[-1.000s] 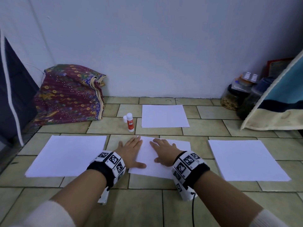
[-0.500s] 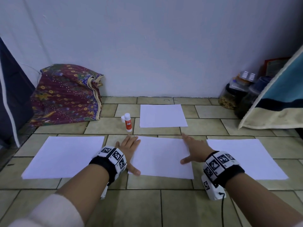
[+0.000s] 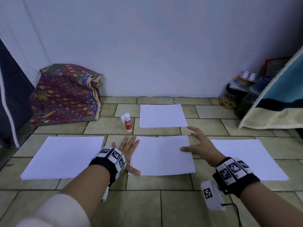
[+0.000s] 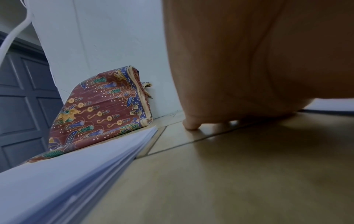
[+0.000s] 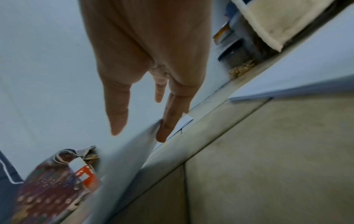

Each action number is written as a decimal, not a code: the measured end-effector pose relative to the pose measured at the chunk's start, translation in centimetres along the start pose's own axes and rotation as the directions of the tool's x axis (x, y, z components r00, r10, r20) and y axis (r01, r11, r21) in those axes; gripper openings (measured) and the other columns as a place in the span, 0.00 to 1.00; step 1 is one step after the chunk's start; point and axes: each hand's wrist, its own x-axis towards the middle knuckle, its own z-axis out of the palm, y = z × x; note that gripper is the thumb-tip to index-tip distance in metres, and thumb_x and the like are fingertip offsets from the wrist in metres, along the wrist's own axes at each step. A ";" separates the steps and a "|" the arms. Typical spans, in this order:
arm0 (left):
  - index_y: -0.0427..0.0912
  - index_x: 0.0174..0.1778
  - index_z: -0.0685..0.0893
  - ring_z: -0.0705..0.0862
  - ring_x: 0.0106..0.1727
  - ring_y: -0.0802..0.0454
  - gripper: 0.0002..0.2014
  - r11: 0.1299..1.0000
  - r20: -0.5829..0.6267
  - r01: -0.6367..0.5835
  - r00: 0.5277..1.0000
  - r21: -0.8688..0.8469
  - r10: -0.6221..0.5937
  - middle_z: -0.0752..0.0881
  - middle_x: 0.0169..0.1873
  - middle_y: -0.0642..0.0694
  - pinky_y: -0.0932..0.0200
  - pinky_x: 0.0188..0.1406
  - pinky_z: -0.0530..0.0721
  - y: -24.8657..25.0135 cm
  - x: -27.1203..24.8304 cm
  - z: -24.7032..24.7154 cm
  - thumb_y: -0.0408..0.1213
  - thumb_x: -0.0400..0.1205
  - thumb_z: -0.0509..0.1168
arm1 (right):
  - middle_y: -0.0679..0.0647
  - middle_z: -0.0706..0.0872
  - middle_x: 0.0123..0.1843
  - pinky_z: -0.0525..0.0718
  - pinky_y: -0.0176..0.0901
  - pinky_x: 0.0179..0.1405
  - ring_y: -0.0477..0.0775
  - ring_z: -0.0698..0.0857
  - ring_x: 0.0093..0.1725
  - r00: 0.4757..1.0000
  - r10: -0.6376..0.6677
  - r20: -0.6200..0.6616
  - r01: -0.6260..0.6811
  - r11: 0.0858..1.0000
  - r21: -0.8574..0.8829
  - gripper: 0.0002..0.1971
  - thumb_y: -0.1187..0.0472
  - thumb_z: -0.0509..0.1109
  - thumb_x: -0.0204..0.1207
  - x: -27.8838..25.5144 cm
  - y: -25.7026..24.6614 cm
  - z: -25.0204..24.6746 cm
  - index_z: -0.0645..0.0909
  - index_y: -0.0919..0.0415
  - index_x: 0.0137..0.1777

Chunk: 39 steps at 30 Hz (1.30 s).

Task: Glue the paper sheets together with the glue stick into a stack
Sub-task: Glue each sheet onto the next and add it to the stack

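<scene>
Several white paper sheets lie on the tiled floor: a middle sheet [image 3: 161, 155], a left pile [image 3: 65, 155], a right sheet [image 3: 246, 158] and a far sheet [image 3: 162, 115]. My left hand [image 3: 128, 150] lies flat, fingers straight, on the middle sheet's left edge. My right hand [image 3: 199, 145] hovers open with spread fingers over that sheet's right edge; in the right wrist view its fingertips [image 5: 162, 133] point down at the paper edge. The white and red glue stick [image 3: 127, 122] stands upright beyond the left hand, its loose cap beside it.
A folded patterned cloth [image 3: 65, 95] leans at the wall on the left. Jars [image 3: 232, 95] and a blue and cream towel [image 3: 278, 99] crowd the right corner. The left pile [image 4: 76, 174] shows many layered edges in the left wrist view. A dark panel [image 3: 9, 99] stands far left.
My right hand slid from the middle of the sheet to its right edge and lifted with fingers spread. My left hand slid to the sheet's left edge and stays flat.
</scene>
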 end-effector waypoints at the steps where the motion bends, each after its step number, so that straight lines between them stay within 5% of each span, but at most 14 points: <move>1: 0.48 0.82 0.27 0.26 0.82 0.46 0.86 1.000 -0.003 0.001 1.000 -0.006 -0.001 0.25 0.80 0.52 0.24 0.74 0.38 0.0 0.0 0.1 0.89 0.24 0.33 | 0.48 0.70 0.66 0.86 0.42 0.49 0.52 0.82 0.59 1.000 0.004 -0.012 -0.004 1.000 0.026 0.39 0.67 0.83 0.64 -0.5 0.1 0.1 0.71 0.44 0.72; 5: 0.48 0.81 0.27 0.26 0.81 0.46 0.86 1.000 -0.011 0.008 1.000 -0.018 -0.009 0.24 0.80 0.52 0.24 0.74 0.37 -0.1 0.2 0.2 0.89 0.24 0.34 | 0.49 0.82 0.64 0.86 0.42 0.52 0.51 0.84 0.58 0.997 0.005 0.079 0.000 0.998 -0.059 0.19 0.67 0.80 0.68 -2.0 1.7 1.2 0.83 0.49 0.56; 9: 0.48 0.81 0.27 0.26 0.81 0.46 0.86 1.000 0.007 0.017 1.000 -0.012 -0.017 0.24 0.80 0.52 0.24 0.74 0.36 -0.1 0.4 0.2 0.89 0.25 0.36 | 0.54 0.86 0.58 0.85 0.32 0.45 0.46 0.85 0.53 0.997 0.025 0.075 -0.018 0.995 -0.097 0.15 0.74 0.77 0.69 -2.0 2.0 0.7 0.86 0.53 0.50; 11: 0.48 0.81 0.27 0.26 0.82 0.46 0.81 0.999 0.009 0.039 0.999 0.014 -0.039 0.25 0.80 0.52 0.24 0.74 0.38 0.0 0.3 0.2 0.90 0.39 0.51 | 0.55 0.88 0.54 0.85 0.28 0.42 0.46 0.86 0.49 0.998 -0.009 0.056 0.015 0.994 -0.109 0.15 0.75 0.76 0.70 -1.7 1.3 0.1 0.87 0.54 0.50; 14: 0.46 0.81 0.26 0.26 0.82 0.45 0.69 0.998 -0.002 0.059 0.998 0.038 -0.059 0.25 0.80 0.51 0.25 0.75 0.39 0.3 0.0 0.1 0.71 0.64 0.71 | 0.59 0.90 0.47 0.81 0.31 0.40 0.56 0.87 0.42 0.997 -0.073 -0.002 0.072 0.982 -0.173 0.15 0.74 0.74 0.71 -0.8 0.1 -0.8 0.88 0.54 0.51; 16: 0.45 0.80 0.25 0.26 0.81 0.45 0.69 0.997 0.016 0.065 0.998 0.042 -0.066 0.24 0.80 0.52 0.25 0.75 0.38 0.4 0.0 0.0 0.69 0.65 0.72 | 0.69 0.87 0.46 0.77 0.41 0.40 0.67 0.82 0.39 0.987 -0.141 -0.074 0.120 0.966 -0.230 0.16 0.74 0.73 0.71 0.1 -0.7 -1.8 0.89 0.53 0.52; 17: 0.46 0.80 0.24 0.25 0.81 0.45 0.70 0.997 0.022 0.068 0.997 0.042 -0.069 0.24 0.80 0.52 0.25 0.74 0.37 0.4 0.0 0.0 0.69 0.65 0.73 | 0.71 0.86 0.45 0.75 0.43 0.39 0.65 0.79 0.36 0.979 -0.168 -0.112 0.138 0.961 -0.241 0.17 0.74 0.72 0.71 0.4 -1.3 -2.4 0.88 0.54 0.53; 19: 0.46 0.80 0.25 0.25 0.81 0.46 0.70 0.997 0.021 0.071 0.997 0.036 -0.072 0.24 0.80 0.52 0.24 0.74 0.37 0.3 0.1 0.0 0.69 0.64 0.73 | 0.69 0.85 0.44 0.77 0.45 0.38 0.58 0.78 0.37 0.964 -0.193 -0.185 0.159 0.970 -0.187 0.17 0.75 0.70 0.73 1.4 -2.4 -3.2 0.86 0.56 0.56; 24: 0.42 0.80 0.24 0.24 0.80 0.48 0.73 0.995 0.019 0.097 0.995 0.011 -0.097 0.23 0.79 0.47 0.26 0.75 0.33 0.2 0.3 0.3 0.69 0.62 0.74 | 0.60 0.86 0.46 0.84 0.54 0.48 0.57 0.82 0.42 0.919 -0.210 -0.335 0.166 0.974 -0.154 0.18 0.75 0.67 0.74 5.9 -3.9 -2.4 0.84 0.60 0.61; 27: 0.40 0.79 0.23 0.23 0.80 0.48 0.74 0.994 0.029 0.111 0.993 0.012 -0.111 0.22 0.79 0.46 0.27 0.75 0.33 0.2 0.4 0.3 0.69 0.61 0.74 | 0.58 0.84 0.55 0.84 0.47 0.51 0.55 0.82 0.47 0.911 -0.169 -0.376 0.131 0.983 -0.126 0.19 0.76 0.65 0.74 9.1 -3.8 -0.8 0.83 0.63 0.63; 33: 0.40 0.81 0.26 0.26 0.81 0.47 0.70 0.994 0.006 0.098 0.995 0.042 -0.099 0.24 0.80 0.46 0.28 0.76 0.35 0.2 0.1 0.3 0.70 0.65 0.72 | 0.56 0.81 0.42 0.78 0.35 0.37 0.52 0.79 0.35 0.956 -0.021 -0.293 -0.054 0.968 -0.245 0.19 0.72 0.65 0.77 13.7 -3.9 0.6 0.84 0.56 0.64; 39: 0.40 0.80 0.26 0.25 0.81 0.47 0.70 0.993 0.023 0.103 0.994 0.055 -0.104 0.24 0.80 0.46 0.28 0.75 0.35 0.3 0.3 0.1 0.70 0.65 0.71 | 0.60 0.84 0.62 0.76 0.39 0.40 0.55 0.78 0.46 0.969 0.026 -0.247 -0.129 0.903 -0.410 0.18 0.72 0.59 0.80 15.7 -4.6 0.7 0.84 0.57 0.62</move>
